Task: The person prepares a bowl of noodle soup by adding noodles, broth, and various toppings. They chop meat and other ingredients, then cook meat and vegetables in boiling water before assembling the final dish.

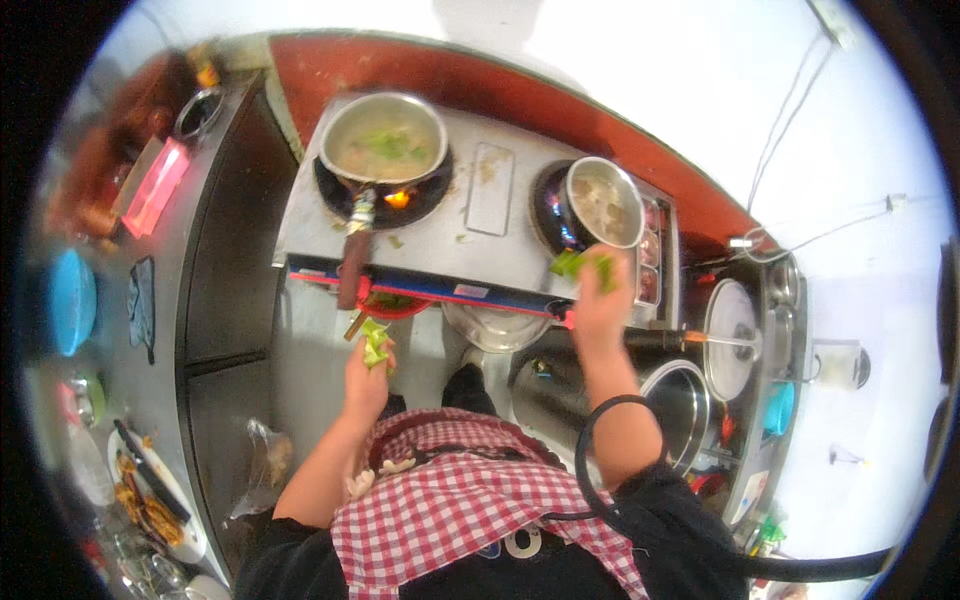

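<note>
My left hand (366, 382) grips a pale green leafy vegetable piece (373, 346) in front of the stove, below the brown handle (350, 270) of the left saucepan (384, 139). That saucepan holds broth with green leaves (390, 142) in it. Over the stove's front edge, my blurred right hand (604, 304) holds green leaves (568, 262). Just beyond it is the right pot (606, 201), tilted in view and containing cloudy broth with pale pieces. Flames (397, 198) show under the left saucepan, and a blue flame (564, 225) burns beside the right pot.
The steel stove (420, 255) has a red strip along its front. Below it are a red bowl of greens (390, 302) and a clear bowl (499, 330). A large steel pot (682, 405) stands right; a left counter (169, 315) bears a plate of fried food (191, 540) with tongs.
</note>
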{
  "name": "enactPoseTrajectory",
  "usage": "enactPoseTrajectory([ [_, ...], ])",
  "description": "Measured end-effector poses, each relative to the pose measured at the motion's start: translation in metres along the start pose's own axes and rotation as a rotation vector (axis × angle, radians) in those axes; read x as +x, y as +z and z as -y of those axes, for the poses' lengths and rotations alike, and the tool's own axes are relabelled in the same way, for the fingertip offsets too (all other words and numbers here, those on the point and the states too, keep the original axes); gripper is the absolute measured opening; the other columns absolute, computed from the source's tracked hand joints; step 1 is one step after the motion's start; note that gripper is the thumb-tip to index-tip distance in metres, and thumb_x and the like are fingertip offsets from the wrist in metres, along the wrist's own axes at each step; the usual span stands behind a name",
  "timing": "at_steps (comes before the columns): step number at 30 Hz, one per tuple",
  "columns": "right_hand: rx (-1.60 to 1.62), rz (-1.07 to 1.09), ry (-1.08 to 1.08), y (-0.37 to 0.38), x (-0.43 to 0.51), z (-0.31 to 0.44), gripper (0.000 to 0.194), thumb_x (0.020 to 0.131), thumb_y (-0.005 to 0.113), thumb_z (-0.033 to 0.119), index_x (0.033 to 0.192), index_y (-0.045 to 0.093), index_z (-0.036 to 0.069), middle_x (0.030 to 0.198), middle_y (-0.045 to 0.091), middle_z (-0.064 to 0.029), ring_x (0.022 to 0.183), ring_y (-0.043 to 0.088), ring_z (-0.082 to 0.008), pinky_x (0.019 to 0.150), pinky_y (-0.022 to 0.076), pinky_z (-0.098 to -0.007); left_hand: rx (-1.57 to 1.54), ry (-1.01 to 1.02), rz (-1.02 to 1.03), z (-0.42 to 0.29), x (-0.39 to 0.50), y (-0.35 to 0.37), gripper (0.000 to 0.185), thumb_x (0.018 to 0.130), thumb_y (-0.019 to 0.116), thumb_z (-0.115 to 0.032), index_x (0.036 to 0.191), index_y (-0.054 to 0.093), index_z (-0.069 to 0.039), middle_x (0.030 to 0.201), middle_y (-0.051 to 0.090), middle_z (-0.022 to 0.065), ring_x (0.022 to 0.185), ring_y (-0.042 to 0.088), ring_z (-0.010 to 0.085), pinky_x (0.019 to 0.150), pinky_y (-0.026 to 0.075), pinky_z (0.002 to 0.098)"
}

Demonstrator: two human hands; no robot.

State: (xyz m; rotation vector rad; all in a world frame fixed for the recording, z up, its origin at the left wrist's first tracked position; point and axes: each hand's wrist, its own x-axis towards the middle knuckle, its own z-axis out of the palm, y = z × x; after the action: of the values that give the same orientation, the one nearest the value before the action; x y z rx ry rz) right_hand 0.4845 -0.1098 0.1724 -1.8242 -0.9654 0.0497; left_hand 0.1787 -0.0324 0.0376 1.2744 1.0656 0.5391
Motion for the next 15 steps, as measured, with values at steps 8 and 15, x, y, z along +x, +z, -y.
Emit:
enactPoseTrajectory([
  [8,-0.541,-0.083,-0.097,-0.074,0.13,-0.191,0.059,0.076,0.075,0.015,0.128,0.053,-0.002,0.118,0.061,-0.02,0.11,0.058,-0.0342,0.099,0.0429,-0.0405,0.14,0.401,0.075,-0.097,0.057,0.152,0.03,0.087,0.053,0.001,0.117,0.057,0.0,0.097,0.066,0.0094,0.089,0.062,0.0178,0.079,0.048,0.031],
  [15,-1.154,-0.51,1.267,-0.292,0.026,-0.364,0.091,0.07,0.072,0.064,0.128,0.048,-0.001,0.12,0.057,-0.0218,0.11,0.058,-0.0378,0.095,0.0479,-0.0462,0.831,0.714,0.167,-0.196,0.18,0.301,0.039,0.08,0.064,-0.007,0.118,0.055,-0.011,0.096,0.068,0.0162,0.091,0.065,0.0364,0.075,0.052,0.0426],
])
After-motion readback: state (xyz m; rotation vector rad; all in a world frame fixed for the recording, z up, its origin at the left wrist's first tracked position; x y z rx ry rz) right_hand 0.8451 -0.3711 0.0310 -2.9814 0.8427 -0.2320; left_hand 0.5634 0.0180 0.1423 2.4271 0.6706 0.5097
